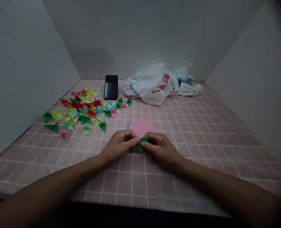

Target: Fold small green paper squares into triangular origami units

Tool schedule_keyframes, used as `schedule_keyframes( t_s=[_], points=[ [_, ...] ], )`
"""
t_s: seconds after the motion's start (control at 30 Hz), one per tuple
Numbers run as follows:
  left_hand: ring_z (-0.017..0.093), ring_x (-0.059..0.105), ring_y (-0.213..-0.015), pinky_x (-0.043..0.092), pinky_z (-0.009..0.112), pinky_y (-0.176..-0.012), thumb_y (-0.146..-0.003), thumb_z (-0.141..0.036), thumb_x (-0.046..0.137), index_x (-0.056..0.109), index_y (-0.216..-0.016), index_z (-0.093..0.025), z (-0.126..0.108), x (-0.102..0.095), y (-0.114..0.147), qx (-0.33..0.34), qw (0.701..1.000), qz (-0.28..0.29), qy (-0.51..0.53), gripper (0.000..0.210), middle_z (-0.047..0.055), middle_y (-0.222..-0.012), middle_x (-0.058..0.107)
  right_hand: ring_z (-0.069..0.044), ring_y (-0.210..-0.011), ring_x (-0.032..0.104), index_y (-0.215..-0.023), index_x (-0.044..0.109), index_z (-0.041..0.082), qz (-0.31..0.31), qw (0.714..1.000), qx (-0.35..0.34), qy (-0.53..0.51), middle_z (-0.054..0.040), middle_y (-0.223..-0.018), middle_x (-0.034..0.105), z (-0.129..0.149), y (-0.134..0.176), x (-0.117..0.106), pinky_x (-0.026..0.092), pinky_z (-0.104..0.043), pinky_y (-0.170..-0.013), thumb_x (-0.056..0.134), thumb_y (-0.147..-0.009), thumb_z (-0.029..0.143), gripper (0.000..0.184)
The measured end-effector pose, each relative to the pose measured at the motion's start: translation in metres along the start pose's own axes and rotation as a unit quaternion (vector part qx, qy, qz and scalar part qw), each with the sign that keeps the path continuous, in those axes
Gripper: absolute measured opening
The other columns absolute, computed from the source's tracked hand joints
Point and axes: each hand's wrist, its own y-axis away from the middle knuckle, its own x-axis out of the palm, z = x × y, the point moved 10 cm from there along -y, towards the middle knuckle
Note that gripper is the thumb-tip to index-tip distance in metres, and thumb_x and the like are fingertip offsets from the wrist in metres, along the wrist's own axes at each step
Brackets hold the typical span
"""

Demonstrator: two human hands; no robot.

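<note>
Green folded paper [143,143] between both hands

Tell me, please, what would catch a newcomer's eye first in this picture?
Probably the left hand and right hand, meeting at the centre of the pink tiled table and pinching a small green folded paper between their fingertips. Next comes the scatter of colourful folded paper pieces at the left, with a black phone and crumpled white plastic bags behind.

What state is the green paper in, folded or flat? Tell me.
Folded. The green paper shows as a small creased wedge with pointed ends, pinched between the left hand and right hand.
</note>
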Motion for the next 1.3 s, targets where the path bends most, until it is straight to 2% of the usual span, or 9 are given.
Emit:
schedule_keyframes(
  t_s=[0.17,0.37,0.5,0.67,0.77,1.0,1.3],
  points=[
    [0.010,0.052,-0.057,0.040,0.023,-0.056,-0.081,-0.040,0.068,0.058,-0.071,-0.015,-0.007,-0.001,0.002,0.029,0.999,-0.019,-0.012,0.028,-0.002,-0.061,0.058,-0.008,-0.047,0.040,-0.073,0.061,0.019,0.008,1.000,-0.005,-0.016,0.0054,-0.054,0.051,0.004,0.002,0.004,0.029,-0.023,-0.047,0.067,-0.088,0.036,0.023],
    [0.010,0.051,-0.059,0.040,0.023,-0.058,-0.084,-0.038,0.066,0.059,-0.072,-0.015,-0.013,-0.001,0.003,0.056,0.997,-0.018,-0.055,0.027,-0.002,-0.063,0.057,-0.009,-0.050,0.041,-0.070,0.059,0.019,-0.024,0.999,-0.029,0.025,0.0048,-0.053,0.051,0.008,0.003,-0.001,0.031,-0.024,-0.049,0.068,-0.087,0.033,0.024],
    [0.010,0.054,-0.059,0.043,0.024,-0.061,-0.082,-0.044,0.071,0.058,-0.072,-0.016,-0.006,-0.002,0.002,0.030,0.999,-0.014,0.034,0.033,-0.002,-0.062,0.059,-0.008,-0.045,0.041,-0.069,0.055,0.019,-0.006,0.999,0.005,-0.049,0.0042,-0.051,0.055,-0.001,0.001,0.003,0.029,-0.022,-0.047,0.067,-0.088,0.039,0.030],
    [0.009,0.054,-0.056,0.042,0.023,-0.061,-0.074,-0.049,0.080,0.058,-0.072,-0.015,0.015,0.002,-0.002,-0.028,0.987,-0.014,0.156,0.041,-0.002,-0.059,0.060,-0.007,-0.048,0.049,-0.081,0.060,0.018,0.035,0.990,0.026,-0.131,0.0002,-0.067,0.066,-0.007,-0.002,0.010,0.035,-0.022,-0.048,0.071,-0.086,0.044,0.029],
    [0.009,0.054,-0.054,0.042,0.023,-0.060,-0.071,-0.050,0.083,0.057,-0.071,-0.015,0.024,0.006,-0.002,-0.060,0.978,-0.006,0.198,0.044,-0.003,-0.057,0.058,-0.007,-0.050,0.051,-0.083,0.060,0.018,0.053,0.985,0.029,-0.162,-0.0011,-0.073,0.068,-0.008,-0.004,0.012,0.037,-0.021,-0.049,0.074,-0.084,0.043,0.028],
    [0.006,0.048,-0.052,0.037,0.020,-0.055,-0.072,-0.046,0.085,0.059,-0.073,-0.013,0.026,0.010,-0.001,-0.077,0.969,-0.002,0.237,0.042,-0.003,-0.058,0.057,-0.007,-0.052,0.052,-0.086,0.064,0.017,0.071,0.980,0.016,-0.186,-0.0013,-0.076,0.070,-0.005,-0.005,0.015,0.038,-0.020,-0.048,0.077,-0.084,0.038,0.025],
    [0.007,0.047,-0.052,0.037,0.020,-0.054,-0.070,-0.048,0.086,0.060,-0.072,-0.013,0.025,0.011,-0.002,-0.076,0.968,0.003,0.240,0.044,-0.003,-0.057,0.054,-0.007,-0.052,0.053,-0.084,0.064,0.017,0.078,0.978,0.016,-0.192,-0.0020,-0.078,0.071,-0.004,-0.005,0.016,0.038,-0.021,-0.048,0.077,-0.082,0.033,0.021]
  ],
)
